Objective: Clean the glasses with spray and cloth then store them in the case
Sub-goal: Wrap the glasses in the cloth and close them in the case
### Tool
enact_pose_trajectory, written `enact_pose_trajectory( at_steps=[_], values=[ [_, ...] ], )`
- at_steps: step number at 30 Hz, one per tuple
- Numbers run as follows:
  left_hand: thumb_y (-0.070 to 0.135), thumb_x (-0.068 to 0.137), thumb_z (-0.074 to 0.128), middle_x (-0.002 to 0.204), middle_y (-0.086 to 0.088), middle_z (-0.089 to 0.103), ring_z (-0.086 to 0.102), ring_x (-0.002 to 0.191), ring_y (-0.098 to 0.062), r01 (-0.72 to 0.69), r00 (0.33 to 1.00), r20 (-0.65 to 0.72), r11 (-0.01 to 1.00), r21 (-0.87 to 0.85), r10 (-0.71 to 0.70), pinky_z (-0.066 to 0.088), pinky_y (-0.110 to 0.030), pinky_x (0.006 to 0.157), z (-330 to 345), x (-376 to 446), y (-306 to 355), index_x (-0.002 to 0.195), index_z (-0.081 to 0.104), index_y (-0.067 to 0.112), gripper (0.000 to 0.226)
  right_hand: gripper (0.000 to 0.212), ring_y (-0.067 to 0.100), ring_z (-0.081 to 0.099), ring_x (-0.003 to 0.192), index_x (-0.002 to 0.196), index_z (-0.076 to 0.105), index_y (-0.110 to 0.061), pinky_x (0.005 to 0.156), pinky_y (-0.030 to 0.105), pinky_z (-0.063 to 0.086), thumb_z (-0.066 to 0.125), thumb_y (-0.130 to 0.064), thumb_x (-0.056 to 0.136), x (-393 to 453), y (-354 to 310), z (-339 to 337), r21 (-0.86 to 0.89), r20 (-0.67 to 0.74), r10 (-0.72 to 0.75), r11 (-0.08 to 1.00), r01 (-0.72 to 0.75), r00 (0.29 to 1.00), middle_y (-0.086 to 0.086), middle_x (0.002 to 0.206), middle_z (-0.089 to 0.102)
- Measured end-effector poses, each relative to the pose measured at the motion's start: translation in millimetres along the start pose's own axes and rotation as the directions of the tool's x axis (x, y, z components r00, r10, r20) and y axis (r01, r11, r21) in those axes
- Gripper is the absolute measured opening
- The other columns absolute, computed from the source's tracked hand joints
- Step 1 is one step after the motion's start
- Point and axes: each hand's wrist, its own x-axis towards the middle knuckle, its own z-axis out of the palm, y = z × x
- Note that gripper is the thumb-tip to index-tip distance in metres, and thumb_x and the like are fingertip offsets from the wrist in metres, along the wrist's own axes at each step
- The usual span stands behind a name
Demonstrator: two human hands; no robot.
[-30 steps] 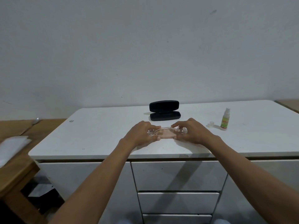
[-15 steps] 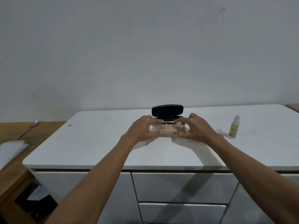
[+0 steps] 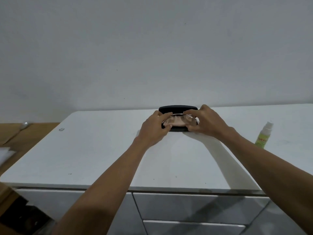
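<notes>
Black case [image 3: 177, 108] now sits right under the glasses [image 3: 179, 120] (cloth-wrapped, it seems), carried there from nearer the tabletop [image 3: 101, 150] edge; left hand [image 3: 155, 128] and right hand [image 3: 207, 122] grip either end, so storing looks imminent.

Both forearms bare – no sleeves; left hand [image 3: 155, 128], right hand [image 3: 207, 122] ungloved.

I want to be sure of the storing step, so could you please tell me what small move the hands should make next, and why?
Probably lower the glasses straight down into the case. Both the left hand and the right hand hold the folded glasses, with the cloth behind the lenses, just over the open black case, whose lid stands up behind them. Whether they already touch its bottom half cannot be told.
</notes>
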Motion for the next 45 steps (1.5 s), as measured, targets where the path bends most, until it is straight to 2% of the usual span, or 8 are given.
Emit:
enact_pose_trajectory(
  at_steps=[6,11,20,30,33,38,42,45],
  values=[
    [0.038,0.096,0.06,0.124,0.007,0.055,0.058,0.092,-0.012,0.003,1.0,-0.005,1.0,-0.004,-0.003,0.048,-0.028,0.08,4,-3,-3,0.14,0.056,0.038,0.044,0.051,0.032,0.057,0.087,0.118,0.072,-0.032,0.066,0.038,0.053,0.048,-0.056,0.08,5,-1,0,0.015,0.011,-0.029,0.999,0.029,1.0,0.0,0.084,0.075],
    [0.031,0.1,0.054,0.122,0.006,0.055,0.053,0.088,-0.011,-0.004,1.0,0.03,1.0,0.024,0.003,0.042,-0.026,0.076,3,-2,-6,0.14,0.057,0.038,0.041,0.025,0.03,0.052,0.091,0.113,0.074,-0.04,0.067,0.037,0.053,0.063,-0.044,0.092,2,-8,-7,-0.008,0.058,-0.005,1.0,0.005,0.998,-0.008,0.08,0.073],
    [0.012,0.099,0.046,0.115,-0.005,0.058,0.056,0.106,-0.024,0.042,0.999,-0.003,0.999,0.021,-0.042,0.053,-0.039,0.084,5,-2,-5,0.135,0.063,0.035,0.046,0.024,0.032,0.054,0.099,0.109,0.076,-0.026,0.074,0.039,0.053,0.057,-0.034,0.096,-10,-23,-4,0.009,0.09,0.069,0.997,-0.07,0.994,0.001,0.078,0.07],
    [-0.009,0.09,0.038,0.124,-0.009,0.071,0.064,0.113,-0.026,0.102,0.992,-0.062,0.984,-0.146,-0.112,0.048,-0.026,0.097,7,-7,-10,0.13,0.069,0.014,0.055,0.032,0.033,0.053,0.098,0.123,0.071,-0.037,0.07,0.036,0.04,0.051,-0.028,0.1,-16,-31,-3,-0.168,0.042,0.108,0.981,-0.1,0.993,-0.008,0.07,0.046],
    [-0.008,0.09,0.039,0.117,-0.011,0.074,0.066,0.092,-0.022,0.155,0.983,-0.071,0.97,-0.186,-0.17,0.046,-0.02,0.083,5,-9,-14,0.128,0.07,0.014,0.054,0.04,0.035,0.053,0.105,0.134,0.067,-0.035,0.073,0.036,0.04,0.052,-0.025,0.099,-18,-33,4,-0.174,0.005,0.115,0.978,-0.113,0.993,0.003,0.103,0.074],
    [-0.008,0.087,0.041,0.103,-0.008,0.076,0.05,0.052,-0.01,0.18,0.979,-0.048,0.95,-0.257,-0.198,0.042,-0.02,0.059,0,-13,-10,0.124,0.073,0.017,0.055,0.039,0.037,0.05,0.113,0.133,0.068,-0.034,0.084,0.041,0.047,0.056,-0.023,0.097,-19,-31,9,-0.174,-0.009,0.137,0.975,-0.137,0.99,0.009,0.124,0.063],
    [-0.008,0.084,0.042,0.109,-0.002,0.076,0.07,0.082,-0.021,0.24,0.946,-0.118,0.899,-0.366,-0.301,0.046,-0.005,0.061,-6,-9,-15,0.109,0.078,0.018,0.051,0.037,0.031,0.055,0.111,0.129,0.07,-0.03,0.077,0.035,0.045,0.063,-0.024,0.093,-17,-26,7,-0.03,-0.139,0.16,0.986,-0.166,0.977,0.003,0.113,0.068],
    [-0.004,0.086,0.044,0.1,-0.002,0.076,0.07,0.095,-0.019,0.277,0.915,-0.146,0.849,-0.45,-0.376,0.053,-0.025,0.079,-11,-1,-15,0.105,0.074,0.014,0.04,0.032,0.028,0.055,0.112,0.126,0.069,-0.028,0.075,0.031,0.041,0.063,-0.032,0.095,-9,-25,4,0.183,-0.312,0.317,0.945,-0.271,0.896,0.0,0.104,0.068]
  ],
)
